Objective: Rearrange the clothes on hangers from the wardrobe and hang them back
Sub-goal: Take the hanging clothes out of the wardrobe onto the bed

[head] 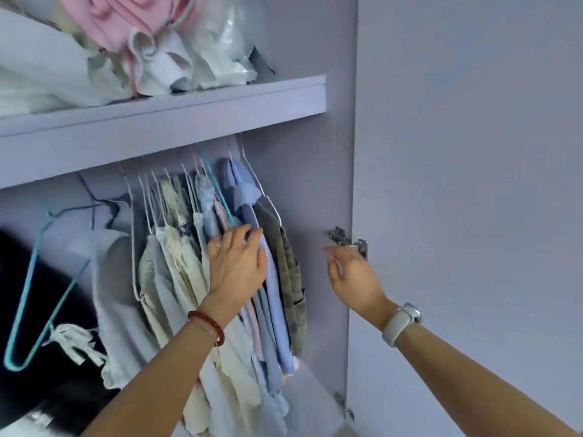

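Under the left hand [237,261] hangs a blue shirt [271,279].

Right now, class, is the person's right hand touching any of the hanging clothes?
No: the right hand hangs open in the air near the door hinge, clear of the clothes, while the left hand presses on the blue shirt.

no readable text, view somewhat blurred

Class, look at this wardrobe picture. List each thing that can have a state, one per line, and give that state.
Wardrobe door: open.
Blue shirt: hanging, left hand pressed on it.
Teal hanger: tilted, no garment on it.
Shelf pile: crumpled, unfolded.
Left hand: open, flat against the clothes.
Right hand: open, holding nothing, beside the hinge.
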`<state>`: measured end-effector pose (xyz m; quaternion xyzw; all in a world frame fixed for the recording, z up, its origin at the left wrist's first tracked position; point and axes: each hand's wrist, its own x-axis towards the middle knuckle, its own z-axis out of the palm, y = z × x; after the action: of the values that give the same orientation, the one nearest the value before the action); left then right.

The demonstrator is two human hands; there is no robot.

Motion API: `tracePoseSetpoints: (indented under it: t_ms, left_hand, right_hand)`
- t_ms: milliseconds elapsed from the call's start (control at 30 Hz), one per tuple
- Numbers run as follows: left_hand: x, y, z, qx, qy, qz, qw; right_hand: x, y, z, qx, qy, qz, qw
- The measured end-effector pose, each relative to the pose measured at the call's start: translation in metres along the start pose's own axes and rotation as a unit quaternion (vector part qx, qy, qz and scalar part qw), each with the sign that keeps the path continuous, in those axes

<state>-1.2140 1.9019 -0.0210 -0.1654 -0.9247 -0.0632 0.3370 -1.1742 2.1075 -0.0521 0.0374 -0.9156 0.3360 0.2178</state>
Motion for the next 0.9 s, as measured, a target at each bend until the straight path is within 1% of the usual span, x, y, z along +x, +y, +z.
tracePoseSetpoints:
  t_ms: [100,200,300,367,433,467,533,600,700,800,900]
  left_hand:
    - [0.030,-0.024,0.011,0.029,-0.028,0.001,0.999]
    - [0.048,-0.038,0.033,0.065,-0.062,0.000,0.996]
    - [0.056,-0.047,0.053,0.091,-0.046,0.007,0.995]
    - [0.058,-0.052,0.062,0.081,-0.021,0.014,0.996]
    - [0.057,-0.055,0.069,0.075,-0.007,0.019,0.997]
    - [0.056,-0.057,0.071,0.074,-0.004,0.022,0.997]
    - [0.052,-0.060,0.077,0.077,-0.005,0.026,0.997]
    - [0.050,-0.063,0.081,0.080,-0.005,0.024,0.997]
    - [0.049,-0.065,0.086,0.076,-0.009,0.014,0.997]
    - [0.050,-0.065,0.088,0.068,-0.014,0.005,0.998]
    - [0.050,-0.066,0.090,0.059,-0.003,0.000,0.998]
  right_hand:
    - [0.053,-0.013,0.022,0.041,-0.024,-0.023,0.999]
    - [0.097,-0.025,0.041,0.083,-0.041,-0.015,0.996]
    - [0.139,-0.032,0.060,0.119,-0.096,0.011,0.988]
    - [0.165,-0.037,0.072,0.194,-0.134,0.047,0.971]
    - [0.184,-0.045,0.079,0.303,-0.165,0.104,0.933]
    - [0.192,-0.048,0.081,0.338,-0.173,0.129,0.916]
    - [0.207,-0.053,0.082,0.364,-0.181,0.159,0.900]
    - [0.220,-0.055,0.084,0.357,-0.197,0.169,0.898]
    - [0.229,-0.053,0.090,0.300,-0.217,0.154,0.916]
    - [0.236,-0.053,0.094,0.244,-0.184,0.142,0.942]
    - [0.244,-0.057,0.099,0.222,-0.153,0.143,0.952]
